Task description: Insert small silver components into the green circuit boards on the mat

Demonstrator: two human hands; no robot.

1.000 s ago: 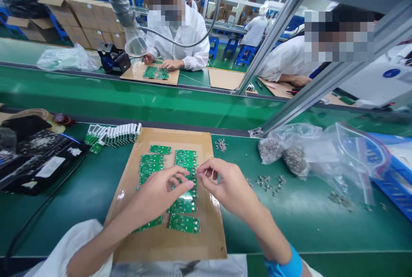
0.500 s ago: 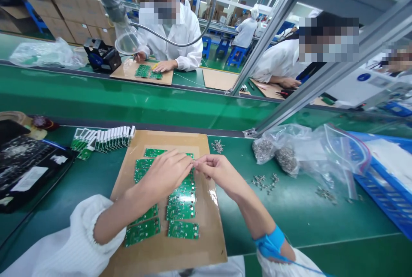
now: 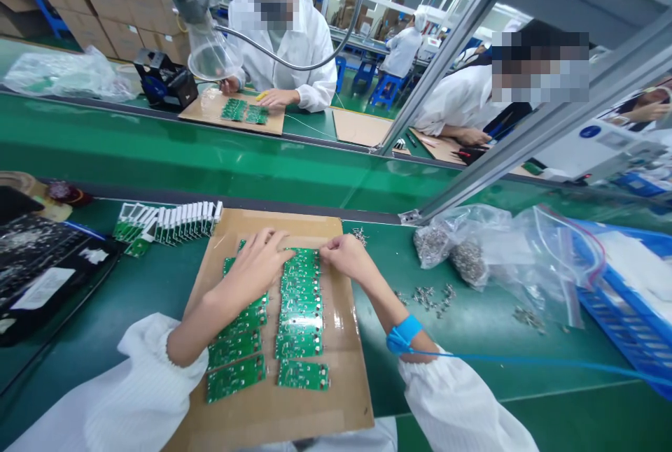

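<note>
Two columns of green circuit boards (image 3: 299, 305) lie on a brown cardboard sheet (image 3: 294, 413) in front of me. My left hand (image 3: 257, 266) rests over the upper left column, fingers spread, its thumb at the top of the right column. At the upper right corner of that column, my right hand (image 3: 344, 255) has thumb and fingertips pinched together. Whatever is in the pinch is too small or hidden to make out. A blue band (image 3: 404, 334) with a cord circles my right wrist. Beyond that hand sits a small pile of metal parts (image 3: 360, 235), partly covered.
White-topped parts (image 3: 183, 221) stand in a row at left, near a black device (image 3: 47, 277). To the right are loose metal pieces (image 3: 433, 298), plastic bags of parts (image 3: 470, 256) and a blue basket (image 3: 624, 326). A metal post (image 3: 462, 175) rises behind; co-workers sit across.
My left hand has drawn back left with its fingers spreading, uncovering the right column's top. My right hand stays pinched by the top board's right edge while its forearm has swung inward.
</note>
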